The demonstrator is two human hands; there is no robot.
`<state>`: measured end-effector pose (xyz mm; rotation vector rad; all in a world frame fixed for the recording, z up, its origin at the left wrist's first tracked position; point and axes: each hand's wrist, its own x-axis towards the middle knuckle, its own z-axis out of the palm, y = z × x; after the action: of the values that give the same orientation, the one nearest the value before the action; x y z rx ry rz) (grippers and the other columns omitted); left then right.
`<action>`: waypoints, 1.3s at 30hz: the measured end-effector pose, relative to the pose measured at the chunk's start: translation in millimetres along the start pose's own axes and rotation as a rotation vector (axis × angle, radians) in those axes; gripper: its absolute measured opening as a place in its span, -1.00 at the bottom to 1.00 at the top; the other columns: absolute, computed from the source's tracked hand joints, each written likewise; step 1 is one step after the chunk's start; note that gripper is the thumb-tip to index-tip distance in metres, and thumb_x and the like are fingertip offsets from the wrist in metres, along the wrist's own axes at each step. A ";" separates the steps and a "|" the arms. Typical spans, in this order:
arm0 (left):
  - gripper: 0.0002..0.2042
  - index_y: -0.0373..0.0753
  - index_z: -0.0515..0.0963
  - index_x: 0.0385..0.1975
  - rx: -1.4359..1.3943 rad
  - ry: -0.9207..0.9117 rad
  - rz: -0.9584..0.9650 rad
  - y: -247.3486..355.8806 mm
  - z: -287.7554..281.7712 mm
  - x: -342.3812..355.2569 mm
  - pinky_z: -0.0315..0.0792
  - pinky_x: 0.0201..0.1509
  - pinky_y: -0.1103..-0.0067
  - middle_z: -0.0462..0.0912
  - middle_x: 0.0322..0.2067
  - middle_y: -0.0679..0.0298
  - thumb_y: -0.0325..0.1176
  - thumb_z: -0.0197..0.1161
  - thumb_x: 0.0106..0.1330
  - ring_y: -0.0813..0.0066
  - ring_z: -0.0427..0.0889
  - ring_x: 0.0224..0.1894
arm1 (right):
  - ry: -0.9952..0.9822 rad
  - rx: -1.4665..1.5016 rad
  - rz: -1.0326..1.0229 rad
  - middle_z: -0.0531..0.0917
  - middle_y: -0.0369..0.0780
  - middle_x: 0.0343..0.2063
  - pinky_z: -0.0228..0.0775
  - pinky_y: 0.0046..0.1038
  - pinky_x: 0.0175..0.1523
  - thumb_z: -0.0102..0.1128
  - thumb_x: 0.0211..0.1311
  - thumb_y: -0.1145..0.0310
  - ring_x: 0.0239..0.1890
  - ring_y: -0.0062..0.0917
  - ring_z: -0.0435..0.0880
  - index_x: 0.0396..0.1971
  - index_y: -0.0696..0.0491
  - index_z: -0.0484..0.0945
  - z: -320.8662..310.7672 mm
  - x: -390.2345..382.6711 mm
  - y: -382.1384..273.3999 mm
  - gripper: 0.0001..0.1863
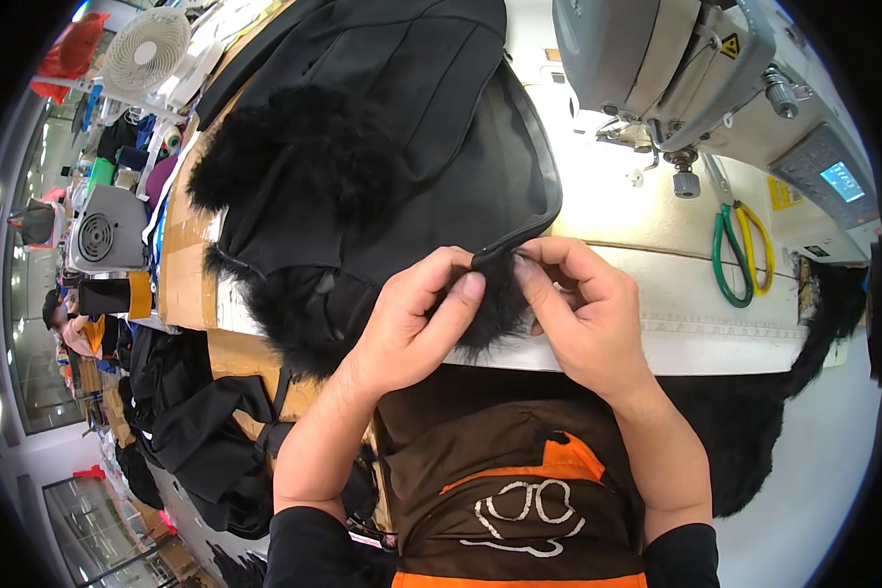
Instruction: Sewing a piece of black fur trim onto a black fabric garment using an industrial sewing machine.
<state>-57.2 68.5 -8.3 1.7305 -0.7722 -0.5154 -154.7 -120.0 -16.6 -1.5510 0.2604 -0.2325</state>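
Observation:
A black garment with fluffy fur trim lies spread over the sewing table. Both my hands are at its near edge, by a dark seam edge that curves down from the right side. My left hand pinches that edge between thumb and forefinger. Just to the right, my right hand pinches the same edge, thumb against fingers. Black fur hangs below the edge between the two hands. Part of what my fingertips grip is hidden by the fingers.
A grey sewing machine stands at the back right, with a lit control panel. Scissors with green and yellow handles lie on the white tabletop. More black fur hangs at the right; dark cloth is piled at the left.

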 end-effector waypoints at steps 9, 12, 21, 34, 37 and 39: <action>-0.70 -0.30 0.61 -0.04 0.220 0.084 0.230 -2.8 21.8 -0.2 0.57 -0.03 0.45 0.72 -0.17 0.17 -0.50 0.48 0.25 0.25 0.70 -0.14 | -0.094 0.219 0.142 0.76 -0.21 -0.22 0.67 -0.58 -0.24 0.18 0.57 0.50 -0.30 -0.68 0.72 0.09 0.26 0.59 -21.3 -7.9 -1.3 -0.77; -0.61 -0.28 0.61 -0.04 0.369 0.072 0.308 6.3 24.9 -0.7 0.59 0.07 0.34 0.70 -0.09 0.12 -0.50 0.52 0.11 0.04 0.69 -0.01 | -0.073 0.186 0.182 0.74 -0.20 -0.22 0.70 -0.56 -0.21 0.11 0.61 0.49 -0.29 -0.65 0.73 0.14 0.26 0.55 -31.3 -15.0 -6.4 -0.75; -0.64 -0.34 0.75 -0.04 0.786 0.181 0.576 3.3 44.5 -10.6 0.63 0.19 0.18 0.71 -0.03 0.07 -0.54 0.32 0.10 0.03 0.74 0.05 | 0.014 0.055 0.153 0.69 -0.23 -0.28 0.67 -0.59 -0.27 0.09 0.66 0.33 -0.35 -0.63 0.74 0.15 0.24 0.57 -40.4 -35.6 -11.9 -0.69; -0.60 -0.35 0.73 -0.05 0.886 0.169 0.601 4.2 42.9 -7.5 0.63 0.15 0.23 0.74 -0.05 0.09 -0.53 0.32 0.04 0.11 0.74 0.03 | -0.019 -0.246 0.045 0.67 -0.26 -0.22 0.45 -0.68 -0.49 0.27 0.52 0.46 -0.49 -0.73 0.62 0.24 0.18 0.56 -54.5 -40.2 -9.1 -0.63; -0.62 -0.38 0.61 0.03 0.589 0.204 0.403 7.2 25.2 -4.6 0.60 -0.01 0.41 0.70 -0.13 0.04 -0.66 0.35 0.18 0.24 0.73 -0.12 | 0.010 -0.081 0.140 0.65 -0.25 -0.18 0.40 -0.68 -0.54 0.28 0.47 0.52 -0.50 -0.73 0.60 0.32 0.17 0.48 -52.3 -38.0 -9.5 -0.54; -0.69 -0.40 0.59 0.05 0.399 0.265 0.127 16.6 12.1 0.1 0.58 -0.02 0.47 0.71 -0.14 0.05 -0.62 0.32 0.29 0.33 0.71 -0.12 | 0.011 -0.061 0.164 0.65 -0.25 -0.20 0.40 -0.68 -0.55 0.27 0.48 0.51 -0.50 -0.73 0.60 0.30 0.18 0.49 -54.6 -37.3 -14.1 -0.56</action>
<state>-69.4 57.5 4.2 2.0477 -0.8239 -0.0400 -206.8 -160.5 -2.0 -1.5796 0.4052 -0.1051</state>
